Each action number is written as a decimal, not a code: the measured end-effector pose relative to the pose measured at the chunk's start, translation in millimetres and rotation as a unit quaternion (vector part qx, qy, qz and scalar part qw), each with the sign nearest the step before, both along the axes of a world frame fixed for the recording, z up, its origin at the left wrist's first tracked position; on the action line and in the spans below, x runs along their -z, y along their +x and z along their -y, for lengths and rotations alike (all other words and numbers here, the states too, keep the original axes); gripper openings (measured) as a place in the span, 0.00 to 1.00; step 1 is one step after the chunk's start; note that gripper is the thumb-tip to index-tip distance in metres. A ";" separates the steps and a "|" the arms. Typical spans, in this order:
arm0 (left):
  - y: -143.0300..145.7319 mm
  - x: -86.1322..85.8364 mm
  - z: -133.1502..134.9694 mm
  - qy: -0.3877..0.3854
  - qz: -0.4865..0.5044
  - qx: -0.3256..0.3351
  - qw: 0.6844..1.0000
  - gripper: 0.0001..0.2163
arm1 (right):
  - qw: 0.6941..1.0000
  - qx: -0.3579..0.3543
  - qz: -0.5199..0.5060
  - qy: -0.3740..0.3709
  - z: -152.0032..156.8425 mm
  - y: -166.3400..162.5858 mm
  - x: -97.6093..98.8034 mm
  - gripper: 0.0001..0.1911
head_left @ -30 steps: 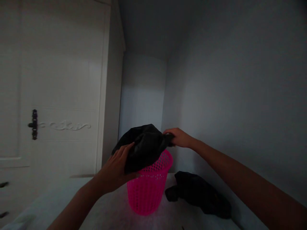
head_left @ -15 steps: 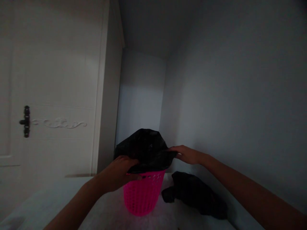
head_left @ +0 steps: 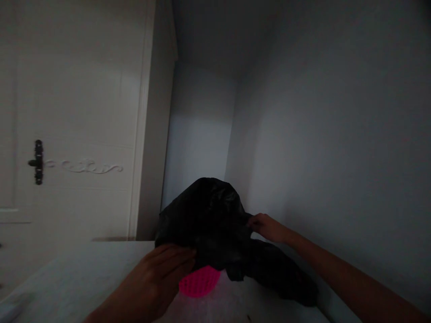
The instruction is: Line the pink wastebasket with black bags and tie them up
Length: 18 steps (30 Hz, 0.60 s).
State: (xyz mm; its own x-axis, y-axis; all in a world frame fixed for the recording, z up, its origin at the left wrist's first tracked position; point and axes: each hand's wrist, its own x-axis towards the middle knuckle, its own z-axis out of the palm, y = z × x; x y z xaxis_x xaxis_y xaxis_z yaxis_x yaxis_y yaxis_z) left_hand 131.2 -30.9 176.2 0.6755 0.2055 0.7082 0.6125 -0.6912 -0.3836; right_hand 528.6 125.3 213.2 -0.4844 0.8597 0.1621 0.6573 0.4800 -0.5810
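Note:
A black plastic bin bag (head_left: 208,215) covers the upper part of a bright pink basket-like bin (head_left: 201,282), its edge hanging low over the front. Only the lower part of the pink holed wall shows. At the bag's front left, my left hand (head_left: 161,273) has its fingers together on the plastic; its thumb is hidden. Further right, my right hand (head_left: 267,226) pinches the bag's right edge and draws it outward. A second crumpled black bundle (head_left: 283,276) lies to the right of the bin, below my right hand.
The bin stands on a pale surface (head_left: 84,269). A grey wall (head_left: 336,134) rises close on the right. At the left stands a white cabinet or door (head_left: 84,112) with a dark handle (head_left: 38,162). The room is dim.
The bag's front edge has come down and now hides the bin's rim and much of its wall. Both my hands have moved lower, the left one nearer to me.

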 end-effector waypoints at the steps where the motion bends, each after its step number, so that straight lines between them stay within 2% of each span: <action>1: 1.3 1.6 1.2 -0.018 -0.008 0.008 1.000 0.23 | 1.000 0.000 0.007 -0.010 -4.2 -1.3 6.1 0.10; 3: 1.4 5.5 1.4 -0.036 -0.004 0.021 0.999 0.23 | 0.999 -0.011 0.011 -0.035 -9.1 -6.5 15.9 0.12; 5: -1.9 9.9 -1.5 -0.014 0.048 0.023 0.998 0.24 | 0.998 -0.030 0.013 -0.060 -9.3 -13.2 21.2 0.17; 7: -8.3 12.3 -8.4 0.011 0.174 -0.003 0.985 0.22 | 0.994 -0.054 0.015 -0.089 -6.8 -17.4 21.3 0.20; 8: -12.3 11.9 -13.6 0.010 0.262 -0.027 0.965 0.20 | 0.990 -0.071 0.009 -0.117 -5.5 -17.3 19.5 0.22; 10: -21.3 7.5 -27.4 -0.049 0.442 -0.069 0.893 0.15 | 0.980 -0.084 -0.025 -0.178 -4.7 -12.3 13.5 0.21; 11: -25.9 3.9 -35.7 -0.109 0.521 -0.077 0.843 0.15 | 0.978 -0.063 -0.060 -0.192 -5.7 -8.0 10.2 0.19; 12: -29.9 0.0 -44.3 -0.179 0.580 -0.072 0.791 0.17 | 0.976 -0.024 -0.102 -0.190 -7.8 -3.5 7.4 0.17; 14: -35.2 -7.2 -61.3 -0.329 0.647 -0.042 0.686 0.23 | 0.969 0.080 -0.185 -0.140 -14.1 3.6 5.0 0.15; 16: -35.6 -12.0 -74.9 -0.420 0.650 -0.015 0.632 0.27 | 0.954 0.156 -0.239 -0.095 -21.6 5.0 7.9 0.16; 18: -31.9 -14.4 -83.8 -0.459 0.637 0.005 0.619 0.28 | 0.942 0.187 -0.266 -0.088 -27.8 0.2 14.5 0.16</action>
